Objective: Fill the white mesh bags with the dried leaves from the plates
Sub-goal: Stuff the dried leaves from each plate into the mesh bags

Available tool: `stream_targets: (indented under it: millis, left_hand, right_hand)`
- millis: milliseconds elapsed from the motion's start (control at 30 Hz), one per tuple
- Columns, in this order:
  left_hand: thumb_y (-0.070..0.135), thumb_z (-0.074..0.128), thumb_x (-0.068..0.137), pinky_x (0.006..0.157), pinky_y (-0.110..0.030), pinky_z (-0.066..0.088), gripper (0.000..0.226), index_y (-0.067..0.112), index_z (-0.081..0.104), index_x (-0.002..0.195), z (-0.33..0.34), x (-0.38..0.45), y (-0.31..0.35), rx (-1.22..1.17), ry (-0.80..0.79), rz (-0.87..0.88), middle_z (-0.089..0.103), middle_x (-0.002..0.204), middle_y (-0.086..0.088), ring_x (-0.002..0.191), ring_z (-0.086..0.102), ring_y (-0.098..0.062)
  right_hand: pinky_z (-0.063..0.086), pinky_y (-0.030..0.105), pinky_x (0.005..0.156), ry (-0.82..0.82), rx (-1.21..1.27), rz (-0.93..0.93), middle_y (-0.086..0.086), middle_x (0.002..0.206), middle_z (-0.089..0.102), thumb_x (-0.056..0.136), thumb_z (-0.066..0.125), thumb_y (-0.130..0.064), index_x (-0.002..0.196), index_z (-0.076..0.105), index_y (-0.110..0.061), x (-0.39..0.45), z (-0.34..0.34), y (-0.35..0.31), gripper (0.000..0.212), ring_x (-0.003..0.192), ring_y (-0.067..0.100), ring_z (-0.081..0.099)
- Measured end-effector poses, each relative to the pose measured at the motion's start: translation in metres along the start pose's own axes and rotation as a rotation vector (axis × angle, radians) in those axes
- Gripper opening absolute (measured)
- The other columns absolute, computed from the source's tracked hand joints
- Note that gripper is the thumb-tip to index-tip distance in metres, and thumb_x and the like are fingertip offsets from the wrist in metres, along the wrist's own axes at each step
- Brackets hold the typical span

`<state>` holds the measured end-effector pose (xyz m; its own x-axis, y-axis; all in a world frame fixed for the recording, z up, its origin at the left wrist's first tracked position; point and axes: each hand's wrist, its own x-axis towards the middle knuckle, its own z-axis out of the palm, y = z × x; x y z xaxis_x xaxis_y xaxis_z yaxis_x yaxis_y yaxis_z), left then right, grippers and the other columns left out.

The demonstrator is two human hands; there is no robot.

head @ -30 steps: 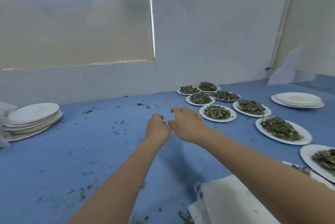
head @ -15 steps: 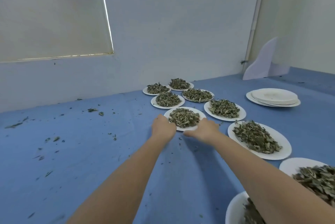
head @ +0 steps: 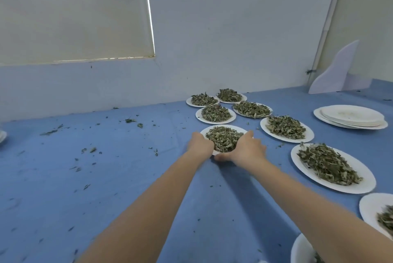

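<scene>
While your left hand [head: 201,143] and right hand [head: 246,149] curl fingers round the near rim of the plate of dried leaves [head: 223,138] on the blue table [head: 106,177], more full plates [head: 287,127] crowd right; an empty stack [head: 350,117] sits beyond.

The blue counter [head: 106,177] lies open on the left, with only leaf crumbs [head: 89,150]. On the right, plates of leaves [head: 286,127] stand close together, with narrow gaps between.
</scene>
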<state>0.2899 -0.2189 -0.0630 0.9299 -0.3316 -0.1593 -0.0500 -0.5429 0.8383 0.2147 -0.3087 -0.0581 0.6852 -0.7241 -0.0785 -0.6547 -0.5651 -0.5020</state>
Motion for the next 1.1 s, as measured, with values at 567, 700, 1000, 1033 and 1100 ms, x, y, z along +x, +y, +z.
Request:
stream_targets:
  millis: [567,700,1000,1033,1100]
  left_hand:
    - [0.008,0.057,0.085,0.071,-0.029,0.039,0.052,0.007,0.033,0.132,-0.213,-0.147,-0.165,0.078,0.357,0.009,0.05,0.126,-0.007,0.096,0.046,-0.021]
    - [0.006,0.048,0.088,0.072,-0.028,0.037,0.043,0.005,0.034,0.128,-0.234,-0.159,-0.186,0.253,0.356,-0.085,0.049,0.128,-0.012,0.101,0.048,-0.027]
    - [0.006,0.05,0.087,0.069,-0.035,0.043,0.038,0.002,0.036,0.122,-0.222,-0.193,-0.149,0.4,0.361,-0.072,0.034,0.127,-0.021,0.107,0.047,-0.035]
    - [0.007,0.051,0.086,0.071,-0.034,0.043,0.043,0.004,0.036,0.126,-0.217,-0.197,-0.141,0.396,0.369,-0.022,0.032,0.129,-0.019,0.107,0.046,-0.033]
    - [0.01,0.055,0.086,0.063,-0.024,0.041,0.048,0.007,0.037,0.131,-0.201,-0.209,-0.125,0.363,0.343,0.103,0.032,0.131,-0.014,0.101,0.046,-0.025]
  right_hand:
    - [0.032,0.044,0.098,-0.226,-0.05,-0.481,0.014,0.138,0.037,0.055,0.08,-0.061,0.145,0.003,-0.008,-0.182,0.089,-0.149,0.129,0.127,0.034,0.031]
    - [0.031,0.045,0.099,-0.281,-0.105,-0.496,0.012,0.137,0.041,0.056,0.076,-0.067,0.146,-0.001,-0.007,-0.199,0.119,-0.156,0.132,0.128,0.035,0.03]
    - [0.028,0.047,0.106,-0.262,-0.075,-0.527,0.02,0.15,0.02,0.063,0.066,-0.074,0.148,-0.013,-0.012,-0.221,0.092,-0.128,0.131,0.136,0.037,0.027]
    - [0.028,0.047,0.105,-0.246,-0.062,-0.534,0.019,0.15,0.023,0.065,0.065,-0.073,0.149,-0.009,-0.012,-0.223,0.083,-0.126,0.127,0.135,0.036,0.028]
    - [0.031,0.045,0.104,-0.217,-0.043,-0.545,0.017,0.146,0.03,0.071,0.061,-0.07,0.149,0.0,-0.011,-0.231,0.061,-0.113,0.115,0.132,0.035,0.033]
